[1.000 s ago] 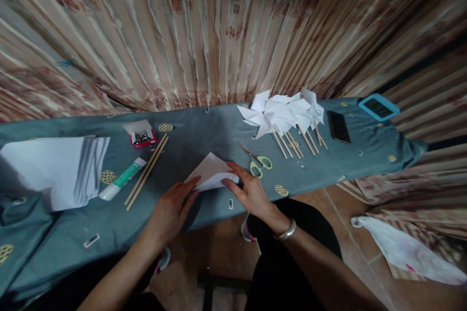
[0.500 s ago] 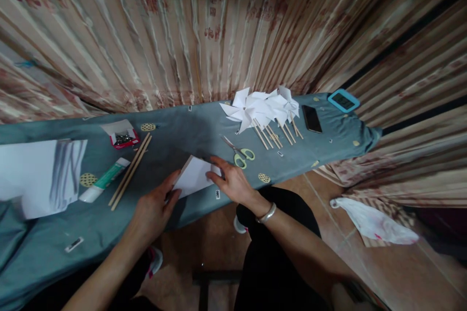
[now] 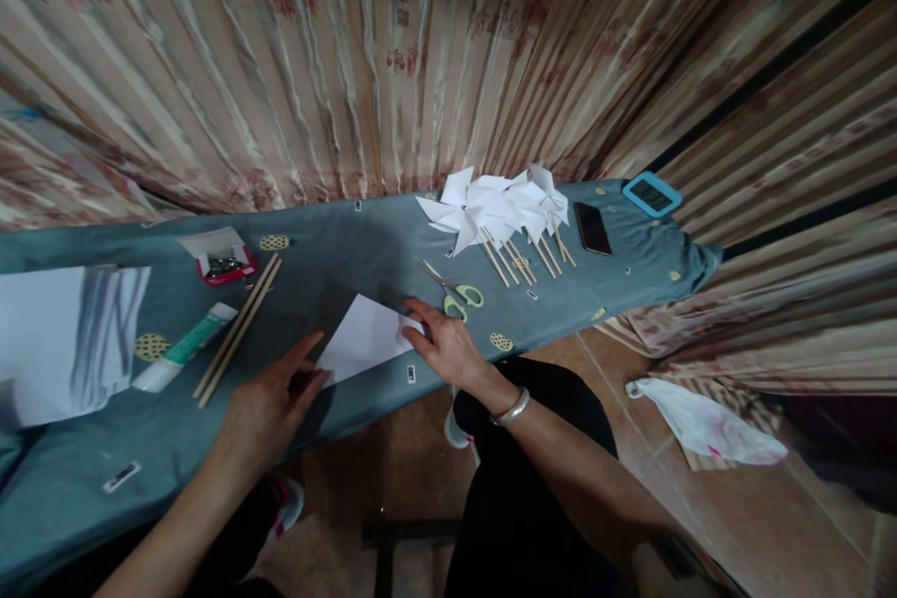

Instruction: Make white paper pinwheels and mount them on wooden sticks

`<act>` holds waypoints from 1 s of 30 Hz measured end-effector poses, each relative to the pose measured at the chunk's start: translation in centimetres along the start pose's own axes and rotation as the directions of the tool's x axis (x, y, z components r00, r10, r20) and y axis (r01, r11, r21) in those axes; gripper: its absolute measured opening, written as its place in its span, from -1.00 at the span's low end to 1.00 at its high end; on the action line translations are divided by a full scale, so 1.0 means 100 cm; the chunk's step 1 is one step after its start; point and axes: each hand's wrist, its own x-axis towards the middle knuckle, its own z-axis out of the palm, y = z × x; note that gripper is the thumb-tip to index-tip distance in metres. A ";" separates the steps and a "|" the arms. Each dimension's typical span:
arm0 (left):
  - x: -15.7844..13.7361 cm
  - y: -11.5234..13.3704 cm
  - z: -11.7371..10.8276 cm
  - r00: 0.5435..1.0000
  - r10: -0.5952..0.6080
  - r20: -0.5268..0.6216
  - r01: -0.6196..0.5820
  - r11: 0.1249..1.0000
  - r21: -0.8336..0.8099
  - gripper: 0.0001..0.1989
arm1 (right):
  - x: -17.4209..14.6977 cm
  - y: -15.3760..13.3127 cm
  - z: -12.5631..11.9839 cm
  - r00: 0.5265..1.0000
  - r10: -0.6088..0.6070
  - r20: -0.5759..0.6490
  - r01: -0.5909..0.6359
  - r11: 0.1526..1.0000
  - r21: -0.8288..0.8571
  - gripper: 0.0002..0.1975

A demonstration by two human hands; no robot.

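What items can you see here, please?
paper sheet: 1, white, front centre
scissors: 1, green-handled, right of sheet
loose sticks: 2, tan, left of sheet
glue stick: 1, green-white, left of sticks
open box: 1, red-white, beyond glue stick
paper stack: 1, white, far left
pinwheels: several overlapping, white, back right
phone: 1, black, beside pinwheels
digital clock: 1, blue-framed, right end
tablecloth: 1, blue-grey, underneath
curtains: count unclear, beige, behind
plastic bag: 1, white, on floor
shoes: 2, white-pink, below
trousers: 1, black, below
bracelet: 1, silver, right wrist
left hand: 1, bare, by sheet
right hand: 1, bare, on sheet

There are two loose sticks (image 3: 241, 334), one held paper (image 3: 368, 341), one phone (image 3: 592, 229).
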 end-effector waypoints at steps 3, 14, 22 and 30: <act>-0.002 0.001 -0.001 1.000 -0.018 0.002 0.018 1.000 -0.007 -0.43 | -0.002 0.002 -0.001 1.000 0.002 -0.005 -0.002 1.000 0.007 -0.55; -0.015 0.003 -0.003 1.000 -0.004 -0.027 0.003 0.998 -0.065 -0.56 | -0.016 0.011 -0.003 0.995 -0.098 -0.024 0.099 0.994 0.055 -0.59; -0.017 0.003 -0.004 0.998 0.064 -0.007 -0.064 0.995 -0.077 -0.59 | -0.018 0.009 -0.002 0.993 -0.115 -0.031 0.117 0.991 0.072 -0.68; -0.018 0.001 0.000 0.999 -0.002 -0.035 0.000 0.998 -0.061 -0.64 | -0.016 0.009 0.005 0.989 -0.112 -0.098 0.112 0.994 -0.002 -0.66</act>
